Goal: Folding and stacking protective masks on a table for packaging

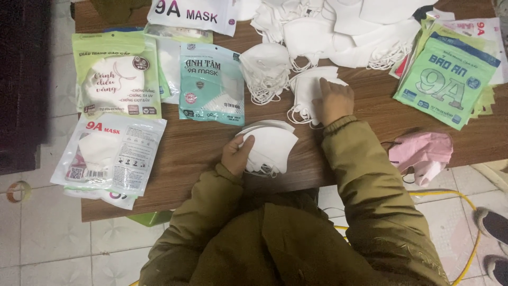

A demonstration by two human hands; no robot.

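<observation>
A wooden table [201, 153] stands on a pale tiled floor [47, 233], and the person in an olive jacket leans over its near edge.

The left hand [236, 154] grips a small stack of white folded masks [271, 144] by its left side, thumb on top, holding it flat at the table's front middle. Just beyond, the right hand [332, 100] lies palm down, fingers curled, on a second pile of masks [307, 87] with loose ear loops; it presses on the top one, though I cannot tell whether it has pinched it.

Left of that pile sits a bundled stack [265, 70], and behind it a big heap of loose masks [338, 26] runs along the far edge. A teal packet [210, 85] lies near the left hand's stack. Further left lie a green packet [116, 74] and a clear packet [111, 153] that overhangs the table's edge. A fan of green packets [450, 79] lies at the far right, and a pink mask [420, 153] hangs off the near right edge. A yellow cable [465, 206] curls on the floor.
</observation>
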